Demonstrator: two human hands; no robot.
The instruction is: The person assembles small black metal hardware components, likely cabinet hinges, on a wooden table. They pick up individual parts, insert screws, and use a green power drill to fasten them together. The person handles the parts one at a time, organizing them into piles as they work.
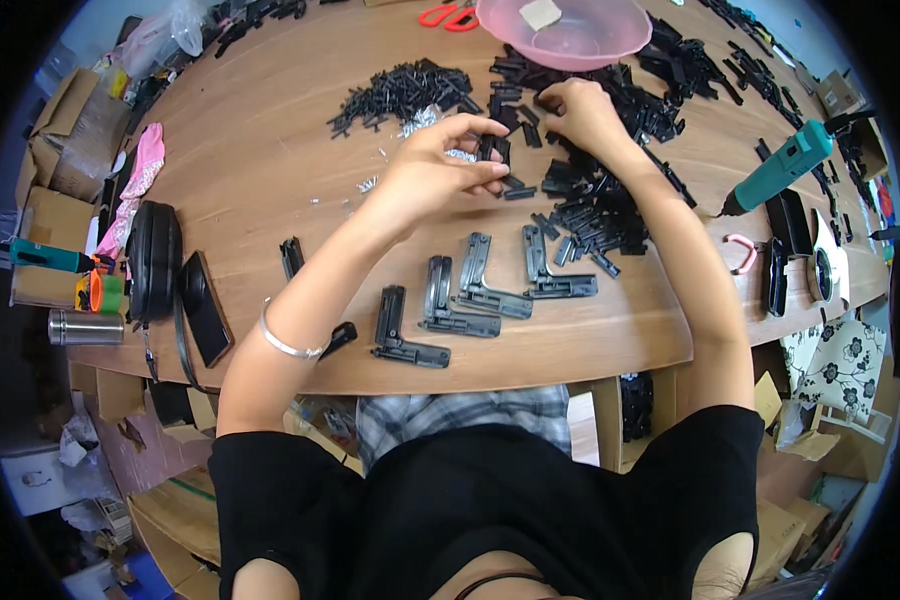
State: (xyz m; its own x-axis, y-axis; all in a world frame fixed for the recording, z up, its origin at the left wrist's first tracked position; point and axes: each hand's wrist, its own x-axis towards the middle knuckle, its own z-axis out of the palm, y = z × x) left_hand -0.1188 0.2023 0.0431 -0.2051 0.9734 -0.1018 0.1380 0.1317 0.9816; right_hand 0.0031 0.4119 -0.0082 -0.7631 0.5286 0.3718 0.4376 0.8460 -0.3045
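My left hand [425,172] is closed, thumb and fingers pinching a small black plastic part [488,149] above the table. Farther right, my right hand [582,115] reaches to the edge of a heap of black plastic parts [660,115], its fingers curled together; whatever they grip is hidden. Between the hands lie a few loose black pieces. Nearer me, several L-shaped black plastic assemblies [497,301] are laid out in a slanting row. A heap of thin black parts [410,92] and small silvery metal pieces [418,121] lie beyond my left hand.
A pink bowl [570,45] and red-handled scissors [452,17] are at the far side. On the right stand a teal electric screwdriver [785,165] and pink-handled pliers [741,254]. A black case [154,260], a phone [206,308] and a steel flask [85,327] sit at the left.
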